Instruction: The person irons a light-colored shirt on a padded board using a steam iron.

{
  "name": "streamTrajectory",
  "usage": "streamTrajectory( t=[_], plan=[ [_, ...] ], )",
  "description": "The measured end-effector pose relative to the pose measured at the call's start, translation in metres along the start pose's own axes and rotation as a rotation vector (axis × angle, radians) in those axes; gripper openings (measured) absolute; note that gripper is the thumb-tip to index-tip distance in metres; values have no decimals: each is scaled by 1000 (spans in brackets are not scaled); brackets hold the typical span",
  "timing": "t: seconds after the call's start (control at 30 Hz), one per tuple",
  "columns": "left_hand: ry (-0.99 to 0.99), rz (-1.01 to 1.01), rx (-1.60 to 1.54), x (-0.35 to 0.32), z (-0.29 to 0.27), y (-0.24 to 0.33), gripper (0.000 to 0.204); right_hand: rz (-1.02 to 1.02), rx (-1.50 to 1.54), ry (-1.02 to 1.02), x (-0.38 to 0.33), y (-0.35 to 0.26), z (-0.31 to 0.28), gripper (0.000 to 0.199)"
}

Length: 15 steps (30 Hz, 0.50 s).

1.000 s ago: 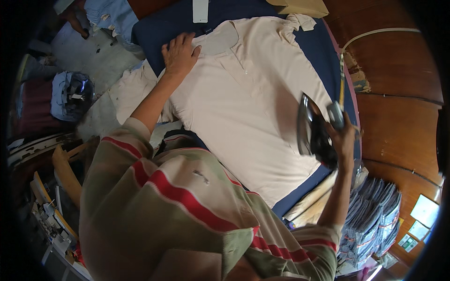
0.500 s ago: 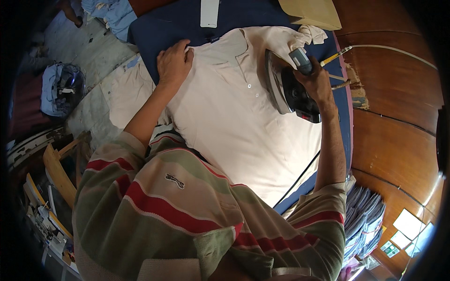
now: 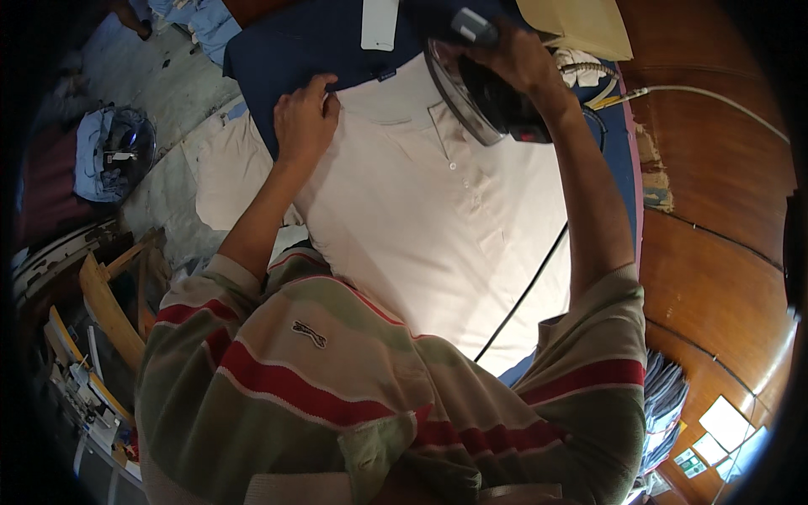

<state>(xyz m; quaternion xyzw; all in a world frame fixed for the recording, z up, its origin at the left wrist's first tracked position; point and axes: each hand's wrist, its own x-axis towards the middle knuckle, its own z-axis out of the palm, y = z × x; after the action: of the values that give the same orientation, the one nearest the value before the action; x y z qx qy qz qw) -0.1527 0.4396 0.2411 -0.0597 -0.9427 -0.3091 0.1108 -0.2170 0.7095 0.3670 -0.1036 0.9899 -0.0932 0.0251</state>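
A cream polo shirt (image 3: pixel 404 210) with a buttoned placket lies spread over the dark blue cloth (image 3: pixel 295 42) of the work surface. My right hand (image 3: pixel 518 63) is closed around the handle of a dark clothes iron (image 3: pixel 480 93), whose metal soleplate edge faces left. The iron is over the shirt's collar and far shoulder area; whether it presses on the fabric I cannot tell. At the shirt's far left shoulder, my left hand (image 3: pixel 305 122) rests with its fingers stretched out and slightly apart, holding nothing.
A white card (image 3: pixel 380 23) and a tan envelope-like piece (image 3: pixel 581 27) lie at the far edge. A pale hose (image 3: pixel 699 94) runs from the right, and a black cord (image 3: pixel 526 295) crosses the shirt. Wooden panelling (image 3: pixel 715 168) bounds the right side. Folded garments (image 3: pixel 665 404) are stacked lower right.
The iron in my right hand has moved away from me and leftward, from the shirt's right side to the collar area. My left hand has barely shifted.
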Motion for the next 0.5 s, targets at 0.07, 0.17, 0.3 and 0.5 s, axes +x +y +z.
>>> streamTrajectory(
  t=[0.07,0.17,0.3,0.5],
  plan=[
    [5,-2,-33,-1,0,0,24,-60,-2,-32,-12,-4,1,53],
    [43,16,-59,-2,0,0,24,-64,39,-76,-9,-7,1,56],
    [50,9,-52,-1,-1,-1,23,-47,73,-164,-10,-15,-3,56],
    [46,22,-15,-2,1,-2,22,-121,24,-121,-1,-3,3,54]
  ],
)
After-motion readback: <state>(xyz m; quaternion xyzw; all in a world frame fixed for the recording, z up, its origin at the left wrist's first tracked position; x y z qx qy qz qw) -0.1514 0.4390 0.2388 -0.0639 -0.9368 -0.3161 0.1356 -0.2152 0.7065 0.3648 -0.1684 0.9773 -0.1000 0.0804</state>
